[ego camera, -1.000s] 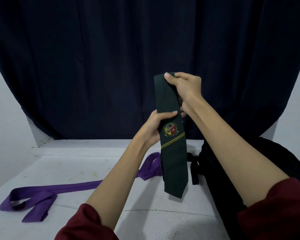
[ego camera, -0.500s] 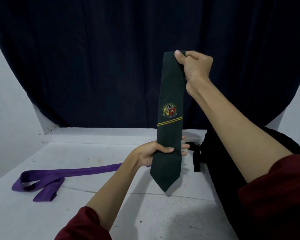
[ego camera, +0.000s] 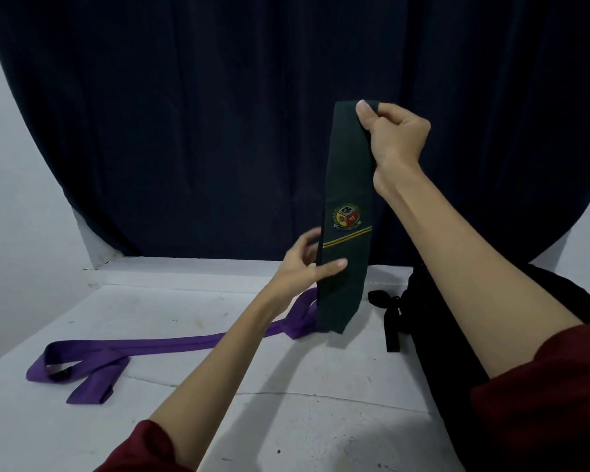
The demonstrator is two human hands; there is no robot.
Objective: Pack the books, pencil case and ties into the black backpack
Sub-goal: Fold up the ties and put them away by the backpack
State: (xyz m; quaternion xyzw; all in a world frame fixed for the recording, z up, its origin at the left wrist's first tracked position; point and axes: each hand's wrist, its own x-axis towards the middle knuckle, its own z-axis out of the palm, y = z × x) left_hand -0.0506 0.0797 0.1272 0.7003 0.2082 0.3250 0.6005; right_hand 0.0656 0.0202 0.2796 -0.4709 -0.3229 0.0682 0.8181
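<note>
— Since half a second ago, what has moved, starting at the left of the frame?
— Lower left, the purple tie (ego camera: 143, 349) lies as it did, looped on the white table (ego camera: 218, 434), unpacked. At centre the left hand (ego camera: 304, 267) has come up the green tie (ego camera: 346, 216): it was gripping near the tip, and now its thumb and fingers pinch the left edge just under the yellow stripes.
— And the right hand?
— The right hand (ego camera: 392, 137), upper centre, keeps pinching the tie's folded top, a little lower in the frame than before. The tie hangs straight, its tip just above the table.
— What does that mean for packing?
— I'd judge the tie is being smoothed or readied for folding; it isn't in the bag yet.
— The bag itself?
— The black backpack (ego camera: 433, 335) sits at the right edge, mostly hidden by the right arm, a black strap (ego camera: 390, 321) trailing onto the table. I cannot tell what's inside. No books or pencil case show.
</note>
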